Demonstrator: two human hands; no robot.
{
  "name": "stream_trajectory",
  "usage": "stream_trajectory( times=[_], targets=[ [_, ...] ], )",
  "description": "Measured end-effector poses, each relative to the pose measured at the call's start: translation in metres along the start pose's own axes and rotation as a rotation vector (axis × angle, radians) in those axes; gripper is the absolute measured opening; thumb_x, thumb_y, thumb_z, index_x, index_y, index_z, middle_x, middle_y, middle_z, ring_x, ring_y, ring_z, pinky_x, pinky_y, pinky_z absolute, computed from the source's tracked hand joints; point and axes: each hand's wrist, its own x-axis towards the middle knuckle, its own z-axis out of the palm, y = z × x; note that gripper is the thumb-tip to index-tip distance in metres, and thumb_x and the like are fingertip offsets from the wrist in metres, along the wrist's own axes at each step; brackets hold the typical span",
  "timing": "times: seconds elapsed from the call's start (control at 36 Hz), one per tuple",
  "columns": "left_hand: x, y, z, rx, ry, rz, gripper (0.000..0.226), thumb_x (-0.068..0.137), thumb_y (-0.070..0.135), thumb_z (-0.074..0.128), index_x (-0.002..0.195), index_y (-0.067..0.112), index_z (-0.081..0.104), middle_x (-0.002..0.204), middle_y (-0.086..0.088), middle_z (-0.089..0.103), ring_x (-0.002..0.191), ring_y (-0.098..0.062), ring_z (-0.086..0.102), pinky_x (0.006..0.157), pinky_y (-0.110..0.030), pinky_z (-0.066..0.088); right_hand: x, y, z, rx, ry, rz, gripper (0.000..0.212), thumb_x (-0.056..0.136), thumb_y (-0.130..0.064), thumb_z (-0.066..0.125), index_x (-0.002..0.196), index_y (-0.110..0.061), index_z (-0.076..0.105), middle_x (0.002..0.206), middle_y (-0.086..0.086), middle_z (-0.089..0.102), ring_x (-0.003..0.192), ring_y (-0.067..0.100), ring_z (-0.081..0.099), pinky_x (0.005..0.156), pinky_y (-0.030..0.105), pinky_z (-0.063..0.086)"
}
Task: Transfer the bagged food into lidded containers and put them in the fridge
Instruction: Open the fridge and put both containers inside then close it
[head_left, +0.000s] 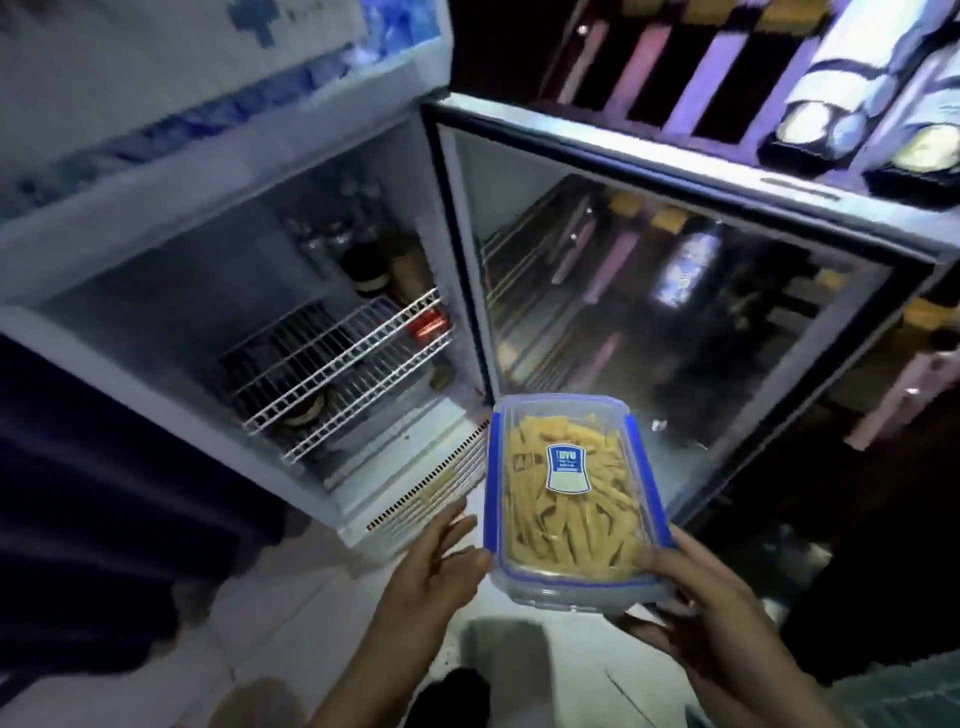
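Head camera, looking down and forward in dim light. A person stands in front of an open fridge (218, 291) whose glass door (675, 322) is swung wide to the right.

The right hand (696, 608) holds a clear lidded container (566, 493) from below at its near end, the thumb resting on the lid's near edge and the fingers (649, 623) curled under the base. The lid has blue clips along the sides and a small label in the middle. Through it show pale yellow strips of food, filling the box. The container is in the air just in front of the fridge's lower opening, not yet inside.

The left hand (441, 561) is just beside the container's left side, fingers straight and a little apart, holding nothing; whether it touches the box is unclear.

Inside the fridge, white wire shelves (343, 364) slope across the middle, with dark bottles (363, 260) and a red can (431, 325) toward the back right.

The step in hand appears to be the last one: putting the filled, closed box away. The next move likely calls for keeping the box level and sliding it onto a free stretch of wire shelf, clear of the bottles.
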Motion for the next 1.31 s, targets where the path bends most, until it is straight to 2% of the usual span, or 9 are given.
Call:
stream_trajectory(
  times=[0.17, 0.31, 0.47, 0.69, 0.83, 1.03, 1.14, 1.22, 1.31],
  targets=[
    [0.02, 0.002, -0.079, -0.188, 0.094, -0.036, 0.058, 0.083, 0.019, 0.078, 0.134, 0.035, 0.055, 0.119, 0.006, 0.072, 0.107, -0.016, 0.07, 0.086, -0.038, 0.06, 0.032, 0.009, 0.113, -0.172, -0.076, -0.004, 0.033, 0.081, -0.005, 0.067, 0.102, -0.029, 0.076, 0.103, 0.01, 0.075, 0.1, 0.037, 0.069, 0.085, 0.056, 0.057],
    [0.045, 0.0, -0.142, -0.33, 0.135, -0.083, 0.064, 0.067, 0.022, 0.076, 0.127, 0.037, 0.059, 0.11, 0.011, 0.075, 0.098, -0.016, 0.073, 0.083, -0.04, 0.06, 0.06, 0.021, 0.175, -0.235, -0.13, -0.027, 0.032, 0.083, -0.008, 0.068, 0.104, -0.032, 0.075, 0.105, 0.008, 0.075, 0.1, 0.037, 0.07, 0.09, 0.058, 0.055],
    [0.082, 0.001, -0.178, -0.422, 0.193, -0.072, 0.056, 0.08, 0.015, 0.082, 0.126, 0.038, 0.061, 0.114, 0.006, 0.074, 0.102, -0.021, 0.073, 0.091, -0.051, 0.056, 0.103, 0.03, 0.23, -0.249, -0.103, -0.116, 0.046, 0.088, -0.005, 0.064, 0.121, -0.036, 0.067, 0.112, 0.017, 0.071, 0.106, 0.043, 0.067, 0.091, 0.067, 0.05],
    [0.14, 0.011, -0.191, -0.493, 0.29, -0.059, 0.05, 0.085, 0.017, 0.076, 0.127, 0.041, 0.061, 0.12, 0.007, 0.072, 0.105, -0.015, 0.071, 0.092, -0.046, 0.056, 0.164, 0.009, 0.264, -0.397, -0.215, -0.212, 0.039, 0.091, -0.022, 0.065, 0.127, -0.038, 0.063, 0.111, 0.005, 0.074, 0.101, 0.025, 0.072, 0.087, 0.051, 0.055],
    [0.189, 0.021, -0.188, -0.484, 0.377, -0.03, 0.05, 0.088, 0.016, 0.072, 0.13, 0.04, 0.056, 0.122, 0.012, 0.07, 0.106, -0.011, 0.07, 0.091, -0.04, 0.056, 0.234, -0.003, 0.277, -0.497, -0.354, -0.175, 0.059, 0.086, -0.006, 0.07, 0.135, -0.036, 0.056, 0.113, -0.005, 0.073, 0.102, 0.018, 0.071, 0.088, 0.049, 0.057],
    [0.26, 0.034, -0.182, -0.495, 0.434, -0.041, 0.051, 0.095, 0.02, 0.063, 0.141, 0.035, 0.047, 0.126, 0.006, 0.069, 0.111, -0.015, 0.068, 0.085, -0.035, 0.055, 0.33, -0.031, 0.295, -0.671, -0.517, -0.206, 0.07, 0.08, 0.005, 0.074, 0.138, -0.028, 0.05, 0.118, -0.001, 0.07, 0.098, 0.009, 0.07, 0.081, 0.024, 0.055],
    [0.305, 0.039, -0.186, -0.5, 0.513, -0.01, 0.051, 0.097, 0.016, 0.061, 0.144, 0.032, 0.047, 0.125, 0.004, 0.069, 0.114, -0.023, 0.067, 0.099, -0.049, 0.052, 0.371, -0.046, 0.318, -0.789, -0.649, -0.276, 0.071, 0.082, 0.001, 0.074, 0.14, -0.027, 0.045, 0.118, -0.016, 0.062, 0.096, -0.01, 0.063, 0.08, 0.008, 0.048],
    [0.33, 0.043, -0.185, -0.474, 0.581, 0.017, 0.051, 0.092, 0.006, 0.065, 0.133, 0.035, 0.055, 0.125, -0.001, 0.07, 0.114, -0.024, 0.067, 0.09, -0.037, 0.057, 0.404, -0.047, 0.335, -0.942, -0.7, -0.359, 0.07, 0.084, -0.006, 0.074, 0.144, -0.024, 0.044, 0.128, -0.012, 0.055, 0.118, 0.004, 0.055, 0.084, 0.003, 0.04],
    [0.343, 0.047, -0.18, -0.331, 0.626, 0.052, 0.052, 0.092, 0.005, 0.067, 0.129, 0.039, 0.055, 0.127, -0.001, 0.068, 0.117, -0.023, 0.064, 0.096, -0.037, 0.055, 0.426, -0.044, 0.343, -1.171, -0.724, -0.515, 0.064, 0.089, -0.018, 0.071, 0.146, -0.028, 0.043, 0.138, 0.001, 0.053, 0.128, 0.022, 0.052, 0.093, 0.016, 0.041]
  ],
)
